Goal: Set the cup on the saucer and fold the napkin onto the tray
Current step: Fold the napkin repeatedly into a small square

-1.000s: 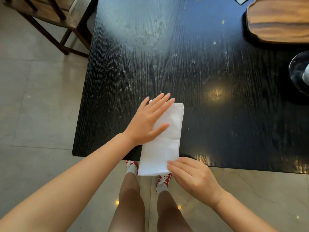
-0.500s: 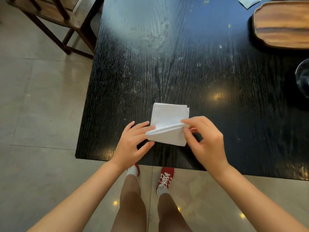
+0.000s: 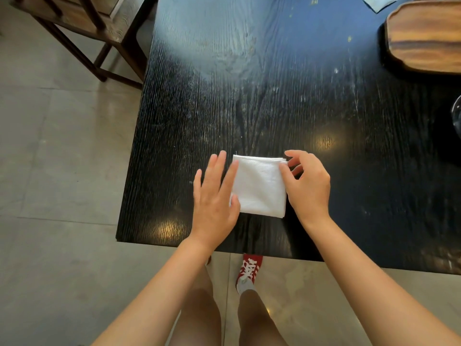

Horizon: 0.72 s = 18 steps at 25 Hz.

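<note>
A white napkin lies folded into a small square on the black table, near its front edge. My left hand lies flat with straight fingers along the napkin's left edge, index finger and thumb touching it. My right hand sits at the napkin's right edge, thumb on the cloth and fingers loosely curled above the far right corner. The wooden tray is at the far right of the table, partly cut off. A sliver of a glass saucer shows at the right edge. No cup is in view.
A wooden chair stands on the tiled floor beyond the table's left side. A pale packet lies at the table's far edge beside the tray. My legs and a red shoe are below the table's front edge.
The long napkin strip, which hung over the table's front edge, has been folded in half away from me. Both hands let go of the raised fold and now rest at the square's sides.
</note>
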{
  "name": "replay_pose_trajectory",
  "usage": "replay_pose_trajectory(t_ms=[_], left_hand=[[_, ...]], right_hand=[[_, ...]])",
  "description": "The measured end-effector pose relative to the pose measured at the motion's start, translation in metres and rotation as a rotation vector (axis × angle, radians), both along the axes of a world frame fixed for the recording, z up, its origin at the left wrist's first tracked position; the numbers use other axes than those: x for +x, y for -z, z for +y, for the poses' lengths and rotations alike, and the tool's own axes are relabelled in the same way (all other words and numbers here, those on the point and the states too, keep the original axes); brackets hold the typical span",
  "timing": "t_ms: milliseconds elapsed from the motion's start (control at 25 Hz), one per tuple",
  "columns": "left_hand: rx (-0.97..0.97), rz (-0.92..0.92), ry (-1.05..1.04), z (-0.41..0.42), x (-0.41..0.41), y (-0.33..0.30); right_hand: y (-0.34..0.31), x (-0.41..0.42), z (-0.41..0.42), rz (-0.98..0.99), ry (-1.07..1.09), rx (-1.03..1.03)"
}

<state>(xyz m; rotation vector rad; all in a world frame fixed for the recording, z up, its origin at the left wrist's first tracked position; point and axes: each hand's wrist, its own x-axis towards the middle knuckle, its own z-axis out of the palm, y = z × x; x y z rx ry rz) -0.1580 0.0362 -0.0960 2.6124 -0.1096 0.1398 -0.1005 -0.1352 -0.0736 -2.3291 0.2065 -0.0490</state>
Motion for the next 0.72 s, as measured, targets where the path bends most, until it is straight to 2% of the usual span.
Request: replay_pose_trajectory(t_ms=[120,200,280,440,720], left_hand=[[0.14,0.06,0.153,-0.009,0.01,0.005],[0.222,0.088,0.151,-0.012,0.013,0.011],[0.275,0.102,0.142,-0.013,0.014,0.016],[0.331,0.118,0.151,-0.014,0.015,0.02],[0.347,0.236,0.182,-0.012,0.018,0.017]], right_hand=[[0.0,-0.008,0.002,-0.144,-0.048,-0.252],[0.001,-0.021,0.007,-0.191,-0.243,-0.471],[0.011,-0.032,0.008,-0.122,-0.437,-0.588],[0.03,-0.033,0.003,0.017,-0.502,-0.632],[0.033,-0.032,0.007,0.023,-0.525,-0.696]])
